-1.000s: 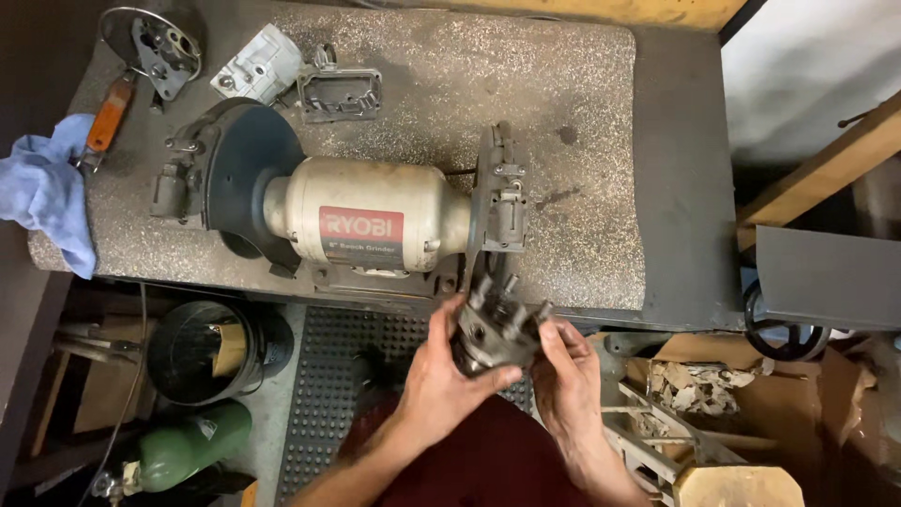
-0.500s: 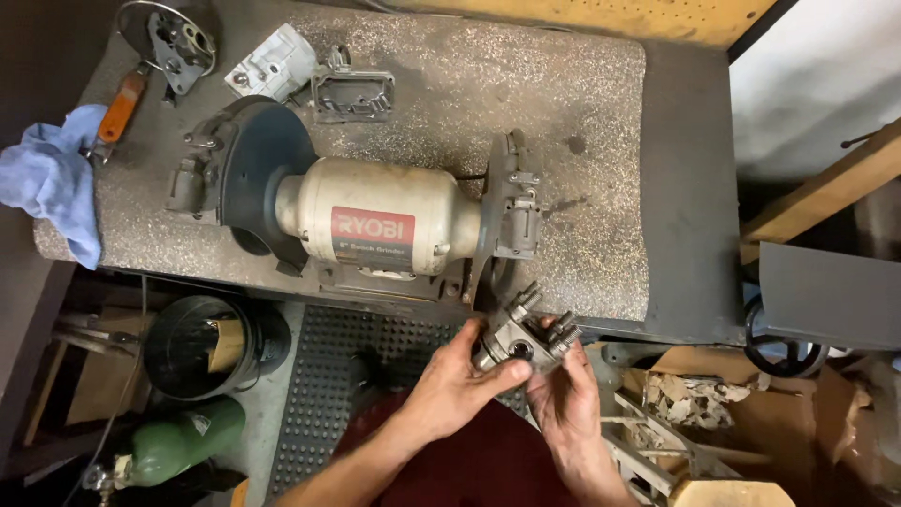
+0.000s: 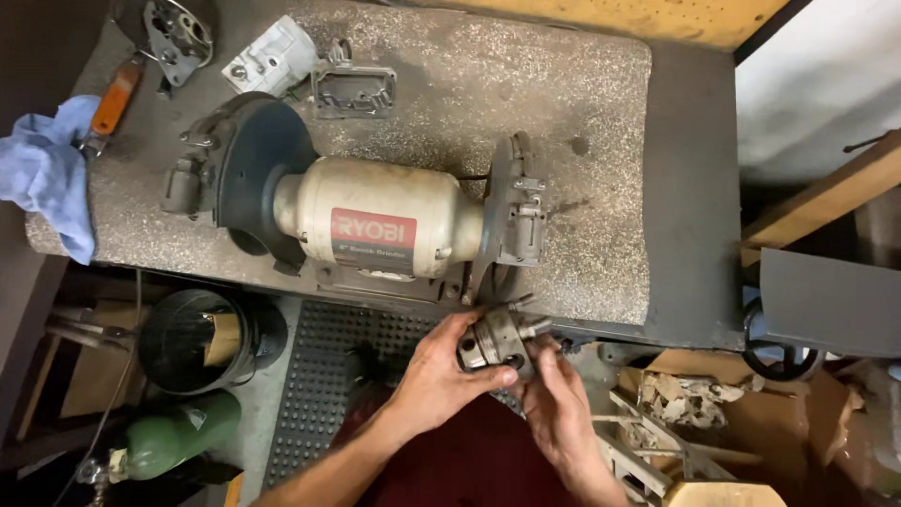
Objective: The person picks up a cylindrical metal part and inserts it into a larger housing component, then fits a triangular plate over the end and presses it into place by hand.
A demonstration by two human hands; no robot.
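At the front edge of the speckled grey stone-topped counter (image 3: pixel 601 122), we hold a round grey metal part with studs and holes (image 3: pixel 497 340) in both hands, just off the counter and over the black studded rubber floor mat (image 3: pixel 328 376). Our left hand (image 3: pixel 441 376) wraps the part from below and the left, fingers (image 3: pixel 497 378) grasping its rim; our right hand (image 3: pixel 556 399) presses in from the right, fingers closed against its side. The part looks worn and dull, with a short stud poking out at upper right and dark bores in its face.

Just above it sits the cream-bodied bench grinder with dark guards (image 3: pixel 375 221), its right end close to the part. Open counter lies to the grinder's right, up to the dark metal edge. At far left a crumpled blue rag (image 3: pixel 47 174) hangs over the counter's edge. Below stand a black bucket (image 3: pixel 202 338) and a green gas cylinder (image 3: pixel 178 437).
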